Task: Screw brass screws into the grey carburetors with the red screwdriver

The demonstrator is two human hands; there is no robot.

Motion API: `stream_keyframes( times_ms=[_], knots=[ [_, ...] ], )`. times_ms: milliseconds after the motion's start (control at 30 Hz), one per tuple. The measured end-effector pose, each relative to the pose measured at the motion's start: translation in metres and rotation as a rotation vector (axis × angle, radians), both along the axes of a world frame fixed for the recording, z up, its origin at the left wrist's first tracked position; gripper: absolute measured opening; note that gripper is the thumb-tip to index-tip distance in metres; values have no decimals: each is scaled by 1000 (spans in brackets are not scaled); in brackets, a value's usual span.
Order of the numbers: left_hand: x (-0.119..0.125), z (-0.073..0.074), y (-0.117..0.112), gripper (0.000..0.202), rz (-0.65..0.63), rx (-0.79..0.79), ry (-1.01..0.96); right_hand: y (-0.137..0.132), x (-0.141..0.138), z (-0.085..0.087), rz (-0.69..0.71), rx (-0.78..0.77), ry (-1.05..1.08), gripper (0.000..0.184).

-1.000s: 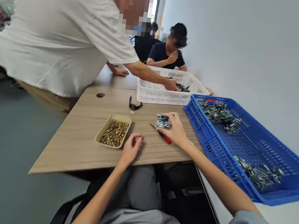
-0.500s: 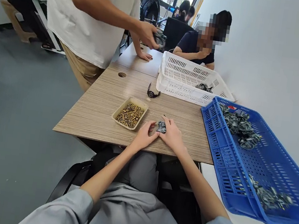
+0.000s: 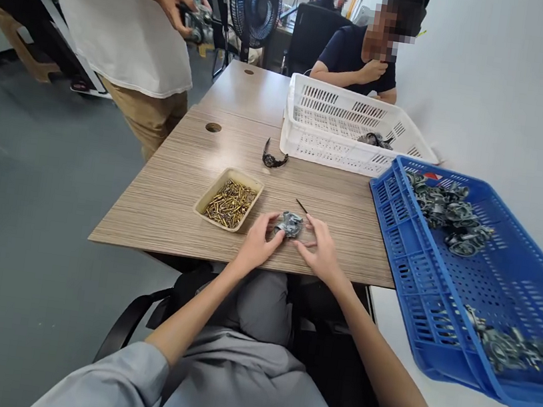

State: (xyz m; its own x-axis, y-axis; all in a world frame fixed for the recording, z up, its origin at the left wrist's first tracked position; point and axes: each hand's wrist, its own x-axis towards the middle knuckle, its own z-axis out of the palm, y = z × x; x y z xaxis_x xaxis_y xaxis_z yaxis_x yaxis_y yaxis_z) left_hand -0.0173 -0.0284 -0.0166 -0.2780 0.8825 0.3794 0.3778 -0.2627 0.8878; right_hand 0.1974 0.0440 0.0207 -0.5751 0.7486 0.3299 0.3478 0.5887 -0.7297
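Observation:
A small grey metal carburetor [image 3: 291, 224] is at the near part of the wooden table. My left hand [image 3: 259, 241] grips its left side between thumb and fingers. On the other side my right hand [image 3: 321, 251] has thumb and fingers apart, close to the carburetor; whether a fingertip touches it I cannot tell. A thin dark rod [image 3: 301, 206] shows just beyond my right fingertips, and I cannot make out whether it lies on the table or is touched. To the left stands a cream tray [image 3: 201, 209] full of small brass pins [image 3: 231, 203].
A black wristwatch [image 3: 272, 161] lies beyond the tray. A white crate [image 3: 329, 152] with a few parts stands at the back. On the right, a blue crate [image 3: 409, 300] holds several carburetors. One person stands at the left holding a metal part [image 3: 198, 23]; another sits behind the white crate.
My right hand has drawn back to the right from the carburetor, and its fingers have spread. The standing person has moved left, lifting a hand off the table. The view has shifted slightly.

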Motion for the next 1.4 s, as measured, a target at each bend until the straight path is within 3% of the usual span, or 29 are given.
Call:
stream_keyframes(
  times_ms=[100,267,467,633,800,933,1033,1133,1300,1400],
  knots=[
    [-1,-3,1,36,74,-9,-14,0,5,-14,-72,11,35,61],
    [-2,-2,0,35,101,-19,-6,1,7,-30,-106,-10,52,53],
    [1,7,2,34,132,-43,83,-1,9,-30,-67,-11,55,49],
    [2,6,7,37,192,-56,200,-3,10,-29,-61,-21,54,51],
    [-3,9,0,40,201,-13,139,-3,10,-31,-64,-32,69,54],
    [2,18,-10,39,122,12,247,-1,11,-34,-29,-17,66,62],
    [10,17,-14,67,-24,4,397,0,11,-35,-4,46,37,56],
    [16,12,-13,97,-78,-21,467,1,12,-34,1,88,-1,48],
    [16,8,-12,115,-51,-18,490,0,12,-31,8,74,3,42],
    [15,10,-13,113,-23,0,486,-1,12,-30,25,60,20,40]
  ],
)
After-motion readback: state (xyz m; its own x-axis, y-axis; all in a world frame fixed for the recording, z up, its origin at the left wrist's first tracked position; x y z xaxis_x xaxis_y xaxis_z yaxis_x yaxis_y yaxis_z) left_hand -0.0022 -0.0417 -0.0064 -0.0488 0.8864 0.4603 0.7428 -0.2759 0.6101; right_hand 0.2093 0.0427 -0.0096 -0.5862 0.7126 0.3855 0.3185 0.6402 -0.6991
